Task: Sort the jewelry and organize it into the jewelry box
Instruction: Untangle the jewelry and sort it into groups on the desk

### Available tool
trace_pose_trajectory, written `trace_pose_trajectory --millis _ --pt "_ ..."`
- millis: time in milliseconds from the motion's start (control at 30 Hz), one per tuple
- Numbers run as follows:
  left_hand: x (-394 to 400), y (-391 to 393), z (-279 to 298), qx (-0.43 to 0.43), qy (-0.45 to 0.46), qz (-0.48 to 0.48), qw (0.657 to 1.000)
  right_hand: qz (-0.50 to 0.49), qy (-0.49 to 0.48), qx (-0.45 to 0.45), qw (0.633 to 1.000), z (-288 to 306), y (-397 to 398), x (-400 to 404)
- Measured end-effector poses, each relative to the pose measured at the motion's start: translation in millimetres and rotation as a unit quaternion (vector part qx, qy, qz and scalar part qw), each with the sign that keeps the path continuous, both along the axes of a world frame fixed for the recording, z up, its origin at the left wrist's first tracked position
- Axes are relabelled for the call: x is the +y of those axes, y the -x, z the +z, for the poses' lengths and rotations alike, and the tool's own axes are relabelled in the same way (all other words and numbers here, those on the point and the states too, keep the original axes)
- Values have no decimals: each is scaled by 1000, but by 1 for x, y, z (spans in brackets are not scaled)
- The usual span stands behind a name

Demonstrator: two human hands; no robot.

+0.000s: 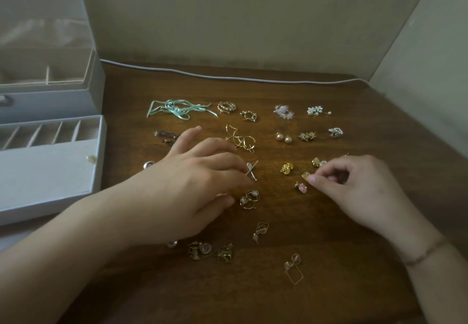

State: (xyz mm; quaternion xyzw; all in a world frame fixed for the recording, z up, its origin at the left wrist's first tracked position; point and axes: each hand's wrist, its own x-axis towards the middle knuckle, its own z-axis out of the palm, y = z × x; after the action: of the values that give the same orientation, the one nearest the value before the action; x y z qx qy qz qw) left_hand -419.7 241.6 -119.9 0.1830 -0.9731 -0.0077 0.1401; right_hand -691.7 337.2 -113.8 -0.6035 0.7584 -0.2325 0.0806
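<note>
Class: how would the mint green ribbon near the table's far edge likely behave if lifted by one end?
The mint green ribbon lies in loose loops and tails, so it is probably floppy, trailing limply. It looks thin, likely very light, and may snag nearby earrings.

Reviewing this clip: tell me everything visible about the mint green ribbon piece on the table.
The mint green ribbon lies flat on the dark wooden table, at the far left of the back row of jewelry. It looks like thin satin tape, tied into a loose bow with several loops and long trailing ends spreading left and right. A small pale bead seems to sit at its knot. Nothing touches it; both hands are nearer the camera.
</note>
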Motion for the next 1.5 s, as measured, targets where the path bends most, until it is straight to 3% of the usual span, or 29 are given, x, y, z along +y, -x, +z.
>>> trace_pose_trajectory --millis 200,333,467,567,833,1100,1200,1267,1367,1500 --pt "1 1 -1 -9 4 -8 1000 58 18 -25 998 -2 -3 5" --pt "3 1 1 -6 7 -17 1000 100 87 -54 990 10 -8 22" --pt "7 3 2 -9 7 -26 1000 247 -17 -27 968 20 -31 47" --pt "15 8 2 -1 21 -28 999 276 -109 21 955 15 -36 56" --pt "35 28 0 36 56 -24 998 264 -95 16 960 11 -40 58" --pt "37 32 4 27 9 -36 999 188 -34 -10 982 11 -51 59" --pt "37 30 4 39 -44 -20 998 173 -37 -68 982 9 -50 59" --pt "36 27 7 70 -114 -2 991 157 -21 -154 975 10 -48 57" --pt "37 27 17 139 -262 49 954 153 16 -256 954 12 -47 51" --pt "37 29 22 202 -395 95 891 138 43 -465 873 13 -54 43"
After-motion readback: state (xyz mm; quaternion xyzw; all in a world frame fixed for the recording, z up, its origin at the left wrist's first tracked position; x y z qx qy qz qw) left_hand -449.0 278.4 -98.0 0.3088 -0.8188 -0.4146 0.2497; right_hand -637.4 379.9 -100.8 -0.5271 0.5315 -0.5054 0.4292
